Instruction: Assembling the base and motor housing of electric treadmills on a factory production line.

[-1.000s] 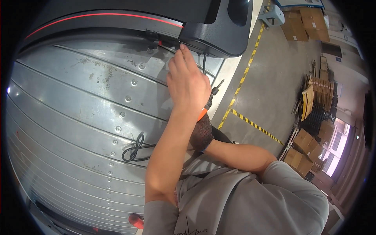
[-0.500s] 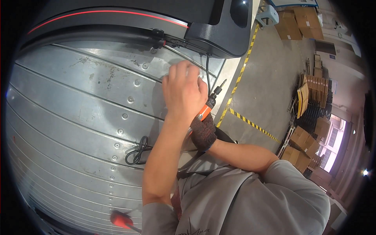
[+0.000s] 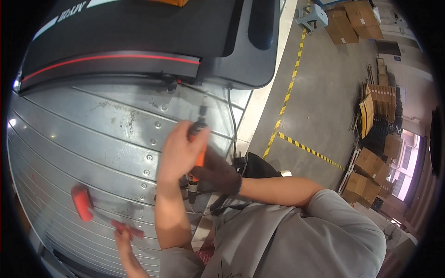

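Note:
An orange and black electric screwdriver (image 3: 200,159) is over the slatted metal surface, its bit pointing away from me toward a black machine (image 3: 139,37) with a red stripe. My right hand (image 3: 219,172), in a dark knitted glove, is closed round the screwdriver's body. Bare, my left hand (image 3: 181,150) wraps the front part of the same tool, thumb along its near side. Both hands are somewhat blurred. Beyond the bit, a black cable (image 3: 232,116) comes down from the machine's rounded corner.
At lower left, another person's hand (image 3: 123,238) grips a red mallet (image 3: 82,204), blurred by motion. Riveted metal slats (image 3: 92,139) stretch under everything. Right of the bench are yellow-black floor tape (image 3: 289,95), a light-blue stool (image 3: 315,17) and stacked cartons (image 3: 366,167).
My left hand has left the metal slats and closed on the screwdriver. The tool has shifted left and turned to point straight ahead. The other person's hand has come into view with the mallet.

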`<state>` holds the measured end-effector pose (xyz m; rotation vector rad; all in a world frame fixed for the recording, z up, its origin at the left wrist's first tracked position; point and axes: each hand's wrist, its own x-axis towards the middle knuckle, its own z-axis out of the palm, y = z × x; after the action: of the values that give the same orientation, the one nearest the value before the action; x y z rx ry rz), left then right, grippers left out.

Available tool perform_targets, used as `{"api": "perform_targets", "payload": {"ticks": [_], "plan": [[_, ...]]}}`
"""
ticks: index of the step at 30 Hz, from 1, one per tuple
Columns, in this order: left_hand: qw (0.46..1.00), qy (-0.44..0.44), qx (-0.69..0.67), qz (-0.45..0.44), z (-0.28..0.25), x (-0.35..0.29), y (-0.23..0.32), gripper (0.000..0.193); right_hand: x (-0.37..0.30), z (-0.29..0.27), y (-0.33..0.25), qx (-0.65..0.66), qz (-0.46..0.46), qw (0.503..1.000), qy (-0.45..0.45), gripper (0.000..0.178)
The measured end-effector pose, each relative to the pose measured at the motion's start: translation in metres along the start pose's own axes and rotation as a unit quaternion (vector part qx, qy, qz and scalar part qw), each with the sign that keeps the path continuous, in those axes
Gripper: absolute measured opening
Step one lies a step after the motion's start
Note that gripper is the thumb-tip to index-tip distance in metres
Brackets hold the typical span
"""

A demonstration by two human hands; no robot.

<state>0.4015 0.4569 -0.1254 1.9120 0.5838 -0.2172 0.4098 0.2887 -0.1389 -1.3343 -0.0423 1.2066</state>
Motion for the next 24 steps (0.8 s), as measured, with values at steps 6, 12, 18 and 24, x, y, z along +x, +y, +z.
{"api": "perform_targets", "payload": {"ticks": [6,12,18,24], "plan": [[0.980,0.036,-0.173,-0.088,0.008,-0.007,-0.014,0.042,-0.006,-0.023,-0.008,0.208,0.146,0.955,-0.153,0.053],[0.976,0.055,-0.133,-0.162,0.013,-0.015,0.024,0.041,-0.031,-0.030,-0.027,0.205,0.141,0.941,-0.230,0.054],[0.977,0.057,-0.103,-0.180,0.013,-0.026,0.069,0.045,-0.045,-0.038,-0.039,0.327,0.162,0.899,-0.241,0.052],[0.969,0.029,-0.125,-0.209,0.008,-0.025,0.069,0.066,-0.049,-0.029,-0.022,0.074,0.021,0.986,-0.147,0.040]]}}
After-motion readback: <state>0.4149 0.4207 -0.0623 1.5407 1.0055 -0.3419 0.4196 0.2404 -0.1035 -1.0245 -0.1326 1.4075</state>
